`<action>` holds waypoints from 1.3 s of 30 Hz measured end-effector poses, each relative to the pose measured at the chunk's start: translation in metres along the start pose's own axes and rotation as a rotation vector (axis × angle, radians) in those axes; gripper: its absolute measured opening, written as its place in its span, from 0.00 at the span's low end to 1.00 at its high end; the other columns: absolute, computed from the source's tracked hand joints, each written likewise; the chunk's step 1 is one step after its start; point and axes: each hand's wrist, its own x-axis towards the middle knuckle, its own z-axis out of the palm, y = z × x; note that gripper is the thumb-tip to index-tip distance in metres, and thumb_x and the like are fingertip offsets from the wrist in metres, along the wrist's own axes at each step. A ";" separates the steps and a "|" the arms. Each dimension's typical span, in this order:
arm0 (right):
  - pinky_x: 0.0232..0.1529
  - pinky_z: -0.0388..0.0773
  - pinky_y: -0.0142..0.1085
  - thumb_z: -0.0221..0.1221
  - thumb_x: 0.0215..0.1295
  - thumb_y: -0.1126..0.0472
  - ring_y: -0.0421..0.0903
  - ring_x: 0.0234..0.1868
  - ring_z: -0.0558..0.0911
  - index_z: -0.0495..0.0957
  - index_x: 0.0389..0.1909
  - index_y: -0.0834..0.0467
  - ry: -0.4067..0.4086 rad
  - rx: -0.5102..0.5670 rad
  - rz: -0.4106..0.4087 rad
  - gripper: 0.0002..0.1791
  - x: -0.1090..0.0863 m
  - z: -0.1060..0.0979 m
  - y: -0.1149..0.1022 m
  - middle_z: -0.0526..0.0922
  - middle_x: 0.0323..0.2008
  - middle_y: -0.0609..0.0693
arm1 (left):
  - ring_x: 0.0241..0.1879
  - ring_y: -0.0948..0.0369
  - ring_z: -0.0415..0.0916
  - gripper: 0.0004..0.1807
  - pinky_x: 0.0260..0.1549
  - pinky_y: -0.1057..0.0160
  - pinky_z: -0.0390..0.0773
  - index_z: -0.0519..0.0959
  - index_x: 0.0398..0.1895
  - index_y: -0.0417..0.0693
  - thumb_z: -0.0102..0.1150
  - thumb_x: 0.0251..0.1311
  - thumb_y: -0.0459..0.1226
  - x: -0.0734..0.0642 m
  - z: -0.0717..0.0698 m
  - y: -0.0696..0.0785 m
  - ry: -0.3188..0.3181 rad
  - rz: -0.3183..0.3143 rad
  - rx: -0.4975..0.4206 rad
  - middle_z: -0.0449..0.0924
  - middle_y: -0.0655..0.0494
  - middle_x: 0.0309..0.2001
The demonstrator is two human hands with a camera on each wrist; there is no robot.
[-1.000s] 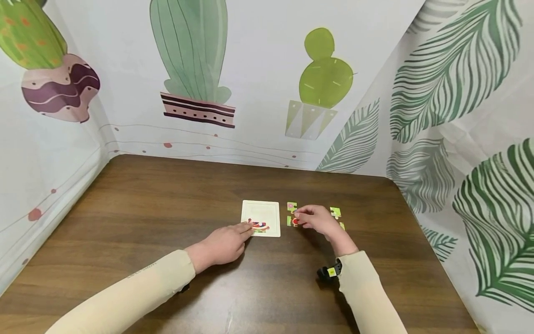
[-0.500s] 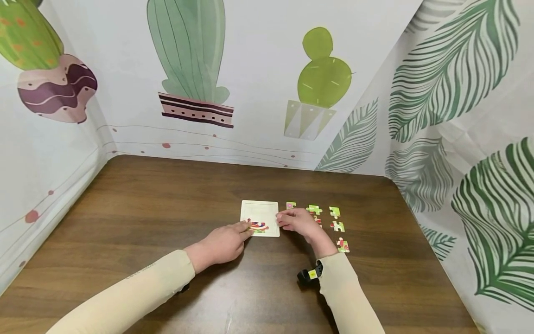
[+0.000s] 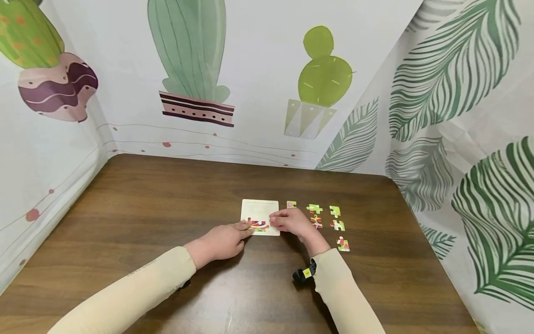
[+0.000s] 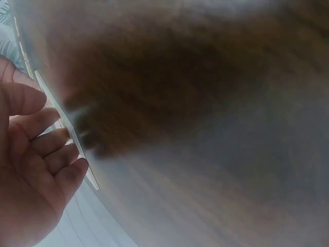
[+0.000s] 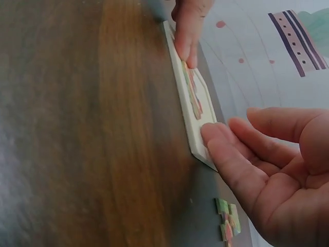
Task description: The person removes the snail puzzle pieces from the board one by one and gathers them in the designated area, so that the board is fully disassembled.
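Observation:
A square cream puzzle board (image 3: 260,208) lies on the table, with a few joined red, white and green pieces (image 3: 258,225) along its near part. From the left, my left hand (image 3: 222,241) rests its extended fingertips on the board and the left end of those pieces. My right hand (image 3: 295,222) is at the board's right side, fingertips brought together low over its surface, just right of the joined pieces. It pinches a puzzle piece, which the fingers hide. In the right wrist view, the fingertips (image 5: 211,133) sit close to the board (image 5: 198,143).
Several loose puzzle pieces lie right of the board, among them a pink-flower piece (image 3: 291,204), a green one (image 3: 314,208) and a red-and-green one (image 3: 343,244). A printed curtain (image 3: 258,69) stands behind the brown table (image 3: 175,195).
My right hand has moved left from the loose pieces onto the board's right side, uncovering pieces beneath its earlier place. My left hand has stayed on the board.

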 end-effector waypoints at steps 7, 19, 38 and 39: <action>0.47 0.86 0.33 0.60 0.70 0.66 0.35 0.37 0.84 0.84 0.52 0.70 0.003 -0.045 0.027 0.15 0.004 0.004 -0.002 0.90 0.47 0.62 | 0.70 0.45 0.74 0.25 0.64 0.46 0.78 0.77 0.67 0.40 0.52 0.66 0.32 0.000 0.000 0.001 0.005 -0.009 -0.019 0.74 0.41 0.71; 0.46 0.88 0.36 0.64 0.67 0.69 0.36 0.32 0.84 0.85 0.50 0.70 -0.047 -0.035 0.120 0.13 0.018 0.004 -0.004 0.90 0.44 0.60 | 0.70 0.47 0.75 0.24 0.61 0.45 0.79 0.78 0.66 0.42 0.52 0.67 0.33 -0.001 0.001 0.003 -0.022 -0.050 -0.029 0.74 0.43 0.71; 0.38 0.86 0.31 0.65 0.63 0.70 0.35 0.28 0.81 0.87 0.46 0.69 -0.013 -0.063 0.155 0.12 0.022 0.005 -0.014 0.92 0.40 0.58 | 0.68 0.46 0.76 0.23 0.62 0.46 0.79 0.80 0.65 0.41 0.51 0.67 0.32 0.002 -0.004 0.003 -0.004 -0.032 -0.019 0.76 0.42 0.69; 0.37 0.85 0.30 0.65 0.63 0.70 0.35 0.28 0.81 0.87 0.46 0.69 -0.003 -0.064 0.155 0.12 0.022 0.006 -0.014 0.92 0.39 0.58 | 0.68 0.46 0.76 0.23 0.62 0.46 0.79 0.80 0.65 0.41 0.51 0.67 0.32 0.002 -0.004 0.003 -0.004 -0.031 -0.018 0.76 0.42 0.69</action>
